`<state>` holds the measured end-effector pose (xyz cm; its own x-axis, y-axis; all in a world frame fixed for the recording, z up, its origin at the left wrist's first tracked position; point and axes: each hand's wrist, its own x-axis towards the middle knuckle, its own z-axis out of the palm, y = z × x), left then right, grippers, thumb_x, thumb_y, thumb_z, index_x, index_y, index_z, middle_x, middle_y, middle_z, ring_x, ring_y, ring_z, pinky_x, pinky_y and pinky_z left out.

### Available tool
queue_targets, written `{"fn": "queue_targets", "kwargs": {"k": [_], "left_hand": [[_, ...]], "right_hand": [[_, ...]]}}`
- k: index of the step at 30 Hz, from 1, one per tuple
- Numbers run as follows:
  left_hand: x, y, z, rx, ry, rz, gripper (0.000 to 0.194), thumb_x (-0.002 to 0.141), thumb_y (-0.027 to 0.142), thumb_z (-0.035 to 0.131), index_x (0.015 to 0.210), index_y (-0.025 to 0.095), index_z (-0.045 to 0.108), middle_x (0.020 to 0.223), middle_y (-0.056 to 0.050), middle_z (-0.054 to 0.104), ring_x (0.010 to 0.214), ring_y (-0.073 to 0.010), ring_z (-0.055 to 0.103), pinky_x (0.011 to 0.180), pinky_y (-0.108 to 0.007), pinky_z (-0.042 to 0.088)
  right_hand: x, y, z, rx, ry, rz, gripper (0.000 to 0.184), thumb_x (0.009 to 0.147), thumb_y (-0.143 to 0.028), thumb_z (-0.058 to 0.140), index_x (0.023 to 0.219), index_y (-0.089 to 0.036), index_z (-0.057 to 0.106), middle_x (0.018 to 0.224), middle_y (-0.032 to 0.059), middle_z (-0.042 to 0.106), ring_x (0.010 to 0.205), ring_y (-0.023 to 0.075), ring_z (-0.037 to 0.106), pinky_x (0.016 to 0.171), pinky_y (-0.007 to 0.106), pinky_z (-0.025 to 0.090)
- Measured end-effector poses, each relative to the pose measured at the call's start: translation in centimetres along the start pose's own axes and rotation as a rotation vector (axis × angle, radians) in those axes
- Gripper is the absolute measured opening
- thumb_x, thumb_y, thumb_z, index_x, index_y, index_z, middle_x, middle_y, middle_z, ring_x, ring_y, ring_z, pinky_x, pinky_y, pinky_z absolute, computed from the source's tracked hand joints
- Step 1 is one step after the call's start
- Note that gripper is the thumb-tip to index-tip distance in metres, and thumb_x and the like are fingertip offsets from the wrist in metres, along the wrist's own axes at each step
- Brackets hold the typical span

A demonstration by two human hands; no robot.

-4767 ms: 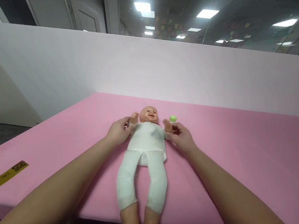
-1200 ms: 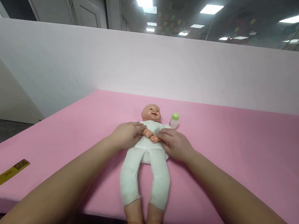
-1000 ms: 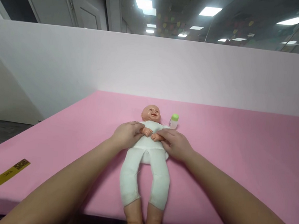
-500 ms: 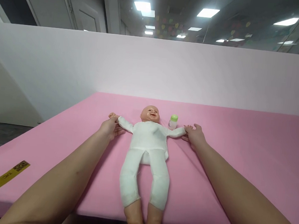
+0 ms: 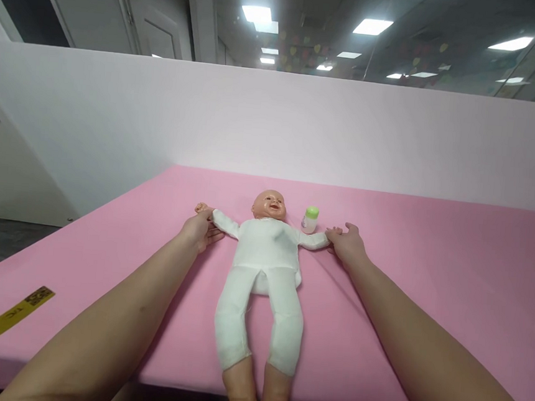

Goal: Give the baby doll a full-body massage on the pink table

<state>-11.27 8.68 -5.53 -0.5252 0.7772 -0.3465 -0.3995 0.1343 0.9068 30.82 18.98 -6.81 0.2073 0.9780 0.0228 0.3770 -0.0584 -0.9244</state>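
On its back on the pink table (image 5: 427, 302) lies a baby doll (image 5: 269, 244) with a white cloth body and arms stretched out sideways. Its head points to the far side, and its feet hang over the near edge. My left hand (image 5: 198, 228) grips the doll's wrist on the left, thumb on top and the other fingers below. Around the doll's wrist on the right, my right hand (image 5: 348, 244) closes with thumb and fingers, its index finger raised. A small bottle with a green cap (image 5: 310, 220) stands beside the doll's head, close to my right hand.
A yellow strip with printed letters (image 5: 4, 322) lies at the table's left front. Behind the table rises a white partition (image 5: 348, 133) with a glass pane above it. A white door (image 5: 3, 165) stands at the left over a dark floor.
My right hand has shifted slightly inward at the doll's wrist, and its fingers lie closer together. My left hand keeps its hold. The view has tilted very slightly.
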Motion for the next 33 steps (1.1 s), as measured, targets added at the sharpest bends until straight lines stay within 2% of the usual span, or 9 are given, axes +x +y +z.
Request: {"fn": "queue_targets", "kwargs": {"k": [3,6,8,11,14,18,25,30,33], "left_hand": [[-0.6,-0.2,0.6,0.051,-0.007,0.137,0.034,0.09,0.043,0.069,0.113,0.018,0.062,0.104,-0.014,0.071,0.089,-0.0274,0.075,0.082,-0.043,0.064],[-2.2,-0.4,1.4,0.167,-0.048,0.357,0.04,0.092,0.051,0.067,0.119,0.021,0.062,0.116,-0.012,0.069,0.1,-0.0258,0.073,0.085,-0.038,0.061],[-4.0,-0.4,1.9,0.324,-0.106,0.536,0.041,0.093,0.054,0.066,0.119,0.022,0.064,0.118,-0.01,0.07,0.106,-0.0252,0.07,0.088,-0.035,0.058],[-6.8,-0.3,2.5,0.613,-0.223,0.733,0.035,0.089,0.052,0.071,0.111,0.025,0.07,0.112,-0.008,0.072,0.106,-0.0267,0.067,0.093,-0.035,0.053],[-8.8,0.2,2.9,0.806,-0.394,0.835,0.032,0.078,0.044,0.082,0.106,0.028,0.076,0.113,-0.008,0.073,0.109,-0.0311,0.065,0.099,-0.038,0.05],[-9.5,0.5,3.0,0.968,-0.499,0.913,0.026,0.08,0.038,0.079,0.105,0.03,0.079,0.115,-0.008,0.072,0.115,-0.0341,0.063,0.111,-0.044,0.044],[-9.4,0.5,3.1,1.156,-0.563,0.948,0.023,0.082,0.026,0.074,0.104,0.031,0.078,0.114,-0.009,0.072,0.131,-0.0376,0.056,0.121,-0.05,0.035],[-9.2,0.7,2.9,0.98,-0.504,0.882,0.033,0.074,0.032,0.082,0.107,0.03,0.081,0.122,-0.007,0.072,0.129,-0.0388,0.056,0.121,-0.05,0.035],[-9.0,0.8,2.7,0.812,-0.419,0.767,0.037,0.07,0.038,0.087,0.106,0.031,0.082,0.117,-0.006,0.074,0.121,-0.0369,0.06,0.112,-0.044,0.045]], "right_hand": [[-0.8,-0.8,-0.1,0.021,0.057,-0.12,0.096,0.077,-0.042,0.082,0.158,-0.023,0.035,0.137,0.0131,0.064,0.111,0.0265,0.071,0.097,0.037,0.059],[-2.8,-2.4,0.1,0.068,0.082,-0.305,0.091,0.08,-0.043,0.08,0.158,-0.023,0.036,0.14,0.013,0.063,0.11,0.027,0.072,0.095,0.039,0.06],[-4.8,-3.7,0.5,0.076,0.043,-0.455,0.086,0.083,-0.043,0.078,0.157,-0.025,0.039,0.139,0.0109,0.065,0.106,0.0261,0.073,0.094,0.04,0.061],[-8.0,-5.3,1.3,-0.068,-0.088,-0.766,0.052,0.09,-0.034,0.071,0.141,-0.028,0.06,0.128,0.0067,0.071,0.11,0.0266,0.071,0.1,0.042,0.057],[-10.1,-6.0,2.2,-0.328,-0.233,-1.003,0.027,0.094,-0.024,0.067,0.12,-0.029,0.072,0.111,0.0039,0.076,0.103,0.0271,0.07,0.095,0.044,0.057],[-10.8,-6.2,3.0,-0.374,-0.405,-1.214,0.027,0.096,-0.014,0.06,0.115,-0.027,0.074,0.112,0.0026,0.077,0.107,0.0247,0.069,0.099,0.043,0.053],[-10.4,-6.4,2.7,-0.398,-0.525,-1.247,0.027,0.099,-0.02,0.065,0.117,-0.035,0.077,0.119,-0.0017,0.077,0.113,0.0228,0.07,0.106,0.044,0.05],[-10.3,-6.3,2.2,-0.35,-0.55,-1.153,0.033,0.099,-0.019,0.063,0.126,-0.035,0.074,0.125,-0.002,0.075,0.118,0.0227,0.068,0.106,0.043,0.052],[-9.8,-5.8,2.1,-0.266,-0.513,-0.964,0.035,0.097,-0.024,0.067,0.129,-0.037,0.072,0.124,-0.0015,0.075,0.115,0.0242,0.07,0.1,0.043,0.057]]}}
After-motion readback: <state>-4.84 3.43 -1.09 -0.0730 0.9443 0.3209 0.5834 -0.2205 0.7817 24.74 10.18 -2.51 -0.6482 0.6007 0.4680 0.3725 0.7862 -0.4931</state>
